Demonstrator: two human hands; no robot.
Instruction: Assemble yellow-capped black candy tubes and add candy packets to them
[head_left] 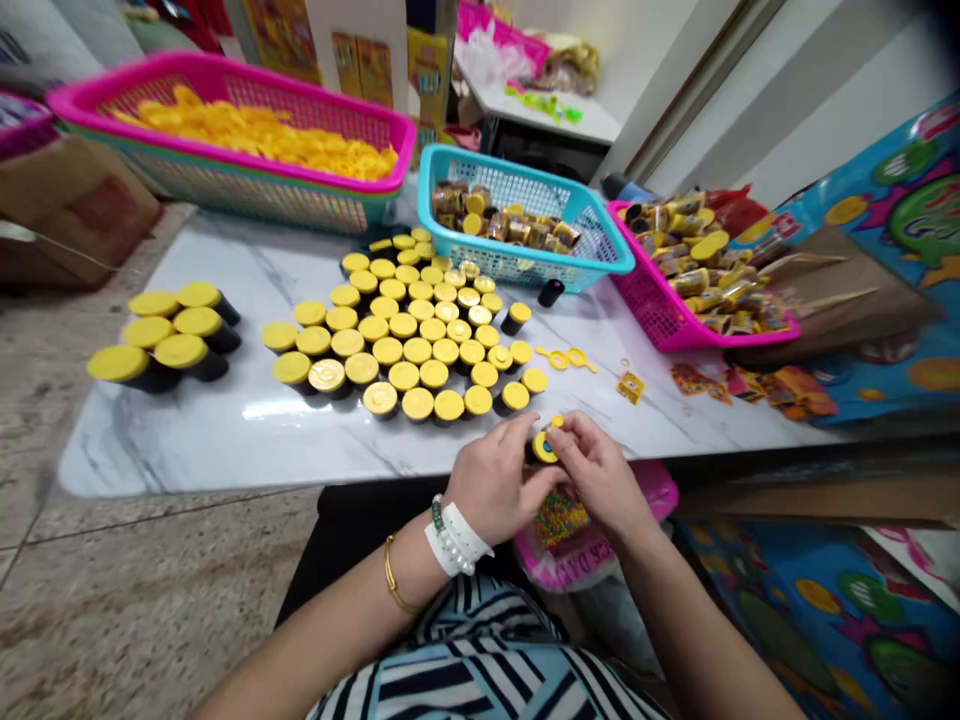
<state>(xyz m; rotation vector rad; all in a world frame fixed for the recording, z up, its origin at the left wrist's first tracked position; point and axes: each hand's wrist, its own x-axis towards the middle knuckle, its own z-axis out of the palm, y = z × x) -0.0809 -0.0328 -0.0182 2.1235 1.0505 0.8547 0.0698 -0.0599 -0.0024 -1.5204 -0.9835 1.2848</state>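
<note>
My left hand (491, 475) curls round a small black tub with a yellow lid (543, 450), just in front of the table edge. The thumb of my right hand (604, 475) presses on that lid, where a small blue-green spot shows, and its fingers pinch the lid's side. A small yellow round piece (557, 422) sits at my right fingertips. Just beyond my hands, many black tubs with yellow lids (418, 350) stand close together on the white marbled table (300, 455). Below my hands is a pink container (559, 570) of tiny coloured beads (559, 520).
A pink basket (225, 80) of yellow plastic parts stands back left. A blue basket (525, 265) and another pink basket (660, 315) hold labelled tubes. A separate group of lidded tubs (180, 350) stands left. Yellow wands (566, 359) and a black tube (550, 293) lie right of centre.
</note>
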